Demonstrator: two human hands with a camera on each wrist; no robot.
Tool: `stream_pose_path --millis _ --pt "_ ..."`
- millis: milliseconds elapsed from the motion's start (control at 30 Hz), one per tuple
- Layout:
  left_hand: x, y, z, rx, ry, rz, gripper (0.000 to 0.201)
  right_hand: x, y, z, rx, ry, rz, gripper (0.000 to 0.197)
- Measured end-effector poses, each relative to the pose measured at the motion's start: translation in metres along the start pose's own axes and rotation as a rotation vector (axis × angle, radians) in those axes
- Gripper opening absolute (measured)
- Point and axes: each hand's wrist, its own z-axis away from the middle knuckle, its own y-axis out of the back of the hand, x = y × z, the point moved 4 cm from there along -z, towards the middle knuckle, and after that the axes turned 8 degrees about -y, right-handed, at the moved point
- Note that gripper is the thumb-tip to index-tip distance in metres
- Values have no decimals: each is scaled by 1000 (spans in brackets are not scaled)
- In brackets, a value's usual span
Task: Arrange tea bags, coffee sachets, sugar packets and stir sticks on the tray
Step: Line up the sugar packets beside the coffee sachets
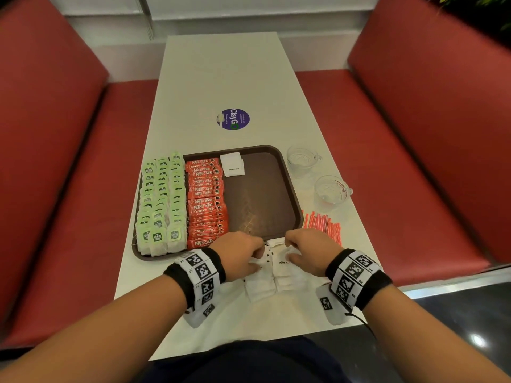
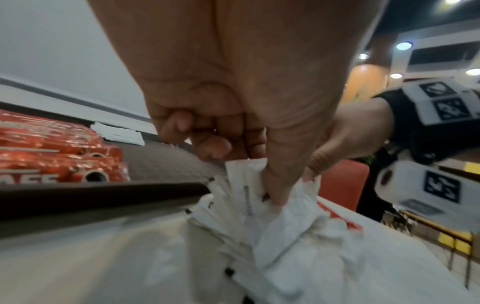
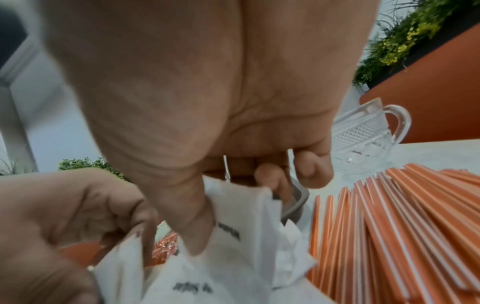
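A loose pile of white sugar packets (image 1: pixel 276 269) lies on the table just in front of the brown tray (image 1: pixel 257 194). My left hand (image 1: pixel 258 251) pinches packets (image 2: pixel 259 216) at the pile's left side, thumb pressed into them (image 2: pixel 259 168). From the right, my right hand (image 1: pixel 293 244) grips more of the same pile (image 3: pixel 233 257) between thumb and curled fingers (image 3: pixel 233 195). On the tray, green tea bags (image 1: pixel 161 200) fill the left, red coffee sachets (image 1: pixel 206 200) stand in a column beside them, and a few sugar packets (image 1: pixel 232 164) lie at the far middle. Orange stir sticks (image 1: pixel 322 223) lie on the table right of the tray.
Two cut-glass cups (image 1: pixel 301 158) (image 1: pixel 330 190) stand on the table right of the tray, behind the stir sticks (image 3: pixel 389 226). A purple round sticker (image 1: pixel 233 119) marks the far tabletop. Red bench seats flank the narrow white table on both sides.
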Motion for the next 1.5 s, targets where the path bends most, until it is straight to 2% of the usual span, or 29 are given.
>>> stream_pose_path --millis 100,167,233,300,333,400,433,500,533,600,767,867,967,1167,1333,1400,1500 --pt "-14 13 4 95 17 191 31 -1 2 0 -26 -15 -116 7" --pt "-21 25 6 189 12 257 38 -4 5 -1 -32 -4 -237 17" --pt "-26 37 8 271 35 311 39 -9 9 -2 -16 10 -320 19" --pt "-29 47 9 330 49 345 34 -15 13 -5 19 26 -357 12" --pt "-29 50 10 350 42 354 29 -19 15 -6 30 50 -386 15" --pt "-26 54 10 393 15 372 20 -29 21 -10 55 120 -432 36" --pt "-25 55 10 420 4 391 17 -33 24 -12 74 154 -454 37" --pt "-24 56 11 484 -8 431 12 -40 28 -17 133 191 -492 13" --pt "-24 56 11 516 -8 445 10 -40 30 -20 161 190 -507 10" --pt "-26 56 11 563 -11 474 13 -39 31 -26 196 175 -505 18" --pt "-37 61 11 635 -24 427 30 -34 36 -34 237 180 -595 16" --pt "-40 63 10 618 7 501 16 -34 37 -39 211 210 -623 15" --pt "-45 64 8 605 56 626 16 -33 40 -46 217 207 -645 26" --pt "-54 69 2 681 91 617 1 -32 46 -54 246 197 -682 27" --pt "-63 74 -1 758 119 597 8 -33 49 -60 202 158 -783 24" --pt "-67 76 -3 773 142 602 8 -35 53 -61 198 165 -825 29" --pt "-72 79 -5 796 175 607 7 -35 59 -67 232 126 -754 37"
